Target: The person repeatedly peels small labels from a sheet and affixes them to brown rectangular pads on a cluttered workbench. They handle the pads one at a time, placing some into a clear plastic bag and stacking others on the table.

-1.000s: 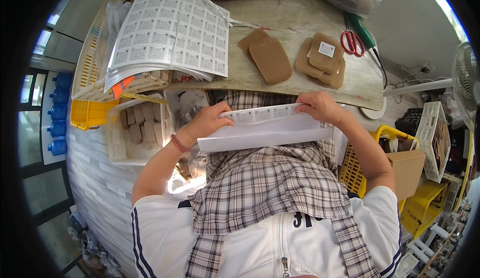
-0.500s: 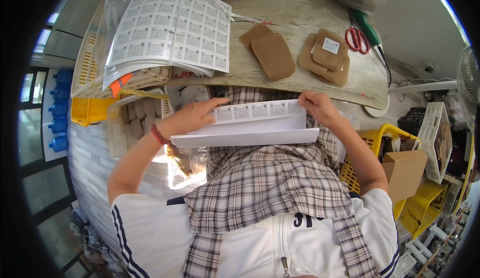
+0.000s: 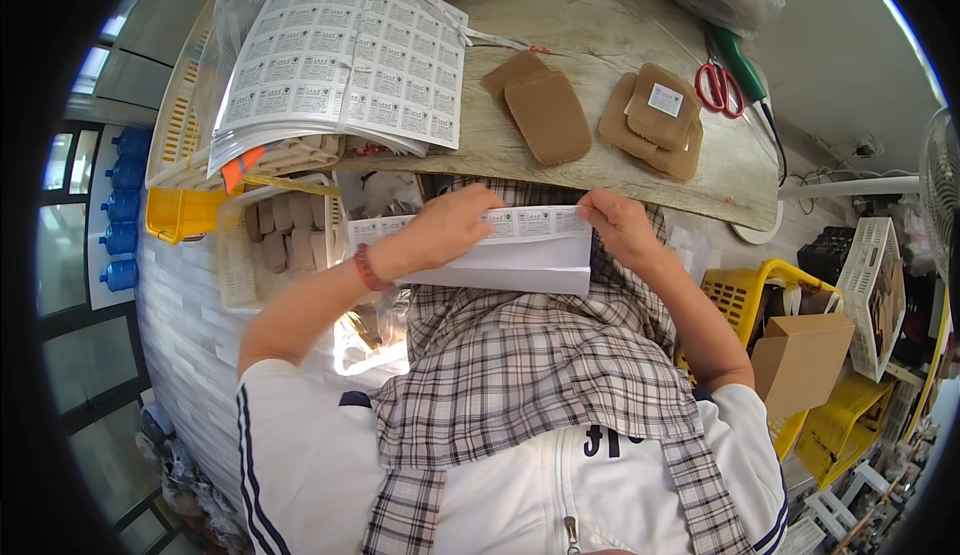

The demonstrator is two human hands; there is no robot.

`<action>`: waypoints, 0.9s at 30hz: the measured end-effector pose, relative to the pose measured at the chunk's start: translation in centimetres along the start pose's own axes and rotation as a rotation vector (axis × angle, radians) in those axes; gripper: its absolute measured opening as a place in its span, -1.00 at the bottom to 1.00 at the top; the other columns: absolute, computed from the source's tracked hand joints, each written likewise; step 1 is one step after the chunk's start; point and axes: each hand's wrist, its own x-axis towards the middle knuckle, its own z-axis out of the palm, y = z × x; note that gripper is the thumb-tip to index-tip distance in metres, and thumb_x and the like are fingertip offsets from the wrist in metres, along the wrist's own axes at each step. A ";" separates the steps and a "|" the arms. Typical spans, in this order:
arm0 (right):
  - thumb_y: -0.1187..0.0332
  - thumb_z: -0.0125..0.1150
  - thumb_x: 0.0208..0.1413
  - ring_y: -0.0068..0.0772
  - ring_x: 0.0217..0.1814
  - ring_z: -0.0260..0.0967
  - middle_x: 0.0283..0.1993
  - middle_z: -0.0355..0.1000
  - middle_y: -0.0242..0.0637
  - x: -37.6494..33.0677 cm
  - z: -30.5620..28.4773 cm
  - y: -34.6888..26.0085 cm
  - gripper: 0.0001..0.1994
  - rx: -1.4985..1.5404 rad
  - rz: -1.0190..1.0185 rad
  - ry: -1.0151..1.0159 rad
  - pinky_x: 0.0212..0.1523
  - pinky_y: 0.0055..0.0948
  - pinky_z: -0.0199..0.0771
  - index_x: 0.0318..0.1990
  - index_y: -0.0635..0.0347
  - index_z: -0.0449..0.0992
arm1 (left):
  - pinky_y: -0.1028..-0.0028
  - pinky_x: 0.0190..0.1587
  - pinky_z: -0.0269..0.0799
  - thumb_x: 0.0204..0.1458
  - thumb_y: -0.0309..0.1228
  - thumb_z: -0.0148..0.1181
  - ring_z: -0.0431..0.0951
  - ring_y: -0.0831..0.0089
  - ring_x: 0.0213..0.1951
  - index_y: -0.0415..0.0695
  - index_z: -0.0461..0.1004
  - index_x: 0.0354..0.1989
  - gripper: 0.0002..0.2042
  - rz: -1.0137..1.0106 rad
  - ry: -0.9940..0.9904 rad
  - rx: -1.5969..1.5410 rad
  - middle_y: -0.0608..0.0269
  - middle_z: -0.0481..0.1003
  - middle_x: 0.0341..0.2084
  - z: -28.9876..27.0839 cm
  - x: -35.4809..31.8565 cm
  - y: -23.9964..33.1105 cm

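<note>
Over my lap, below the table's front edge, I hold a white sheet of stickers (image 3: 530,221), a row of small printed labels along its upper part. Its lower part, plain white, is folded back and hangs toward me. My right hand (image 3: 618,227) pinches the sheet's right end between thumb and fingers. My left hand (image 3: 455,227) is closed over the strip near its middle, a red band on the wrist; its fingertips partly cover the labels. On the table lie brown textured oval-cornered pads (image 3: 548,115), and another pile of pads (image 3: 650,140) bears a white label on top.
A thick stack of label sheets (image 3: 300,65) rests on a cream basket (image 3: 185,125) at the left. Red-handled scissors (image 3: 718,90) and a green-handled tool (image 3: 735,60) lie at the right. Below left stands a white crate (image 3: 235,255) of brown pieces; yellow baskets (image 3: 728,290) and a cardboard box (image 3: 800,360) stand right.
My left hand has slid right along the sheet from its left end toward the middle. My right hand has shifted slightly left with its end, and the folded lower part has swung down.
</note>
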 end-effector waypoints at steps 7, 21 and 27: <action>0.44 0.21 0.17 -0.20 -0.26 0.48 -0.31 0.49 -0.17 -0.1 0.7 -0.5 -0.80 0.164 0.017 0.186 -0.24 -0.33 0.49 -0.05 0.15 0.55 | 0.35 -0.32 0.43 0.04 -0.50 0.24 0.54 0.22 -0.38 -0.20 0.58 -0.29 -0.91 0.043 0.433 -0.179 0.16 0.49 -0.45 5.2 3.1 2.7; 0.49 0.44 -0.15 -0.33 -0.36 0.43 -0.32 0.47 -0.37 1.3 0.2 -0.6 -0.77 -0.325 -0.438 0.458 -0.39 -0.43 0.44 -0.25 0.10 0.64 | 0.36 -0.35 0.44 0.03 -0.50 0.27 0.54 0.23 -0.42 -0.20 0.60 -0.31 -0.92 0.051 0.459 -0.115 0.17 0.48 -0.48 4.9 3.8 1.9; 0.51 0.38 -0.19 -0.36 -0.39 0.39 -0.33 0.46 -0.39 1.5 -0.4 -1.6 -0.75 -0.566 -0.596 0.446 -0.38 -0.41 0.41 -0.26 0.09 0.65 | 0.36 -0.37 0.43 0.04 -0.49 0.26 0.53 0.22 -0.44 -0.20 0.60 -0.30 -0.91 0.026 0.449 -0.145 0.17 0.48 -0.49 4.8 4.1 1.5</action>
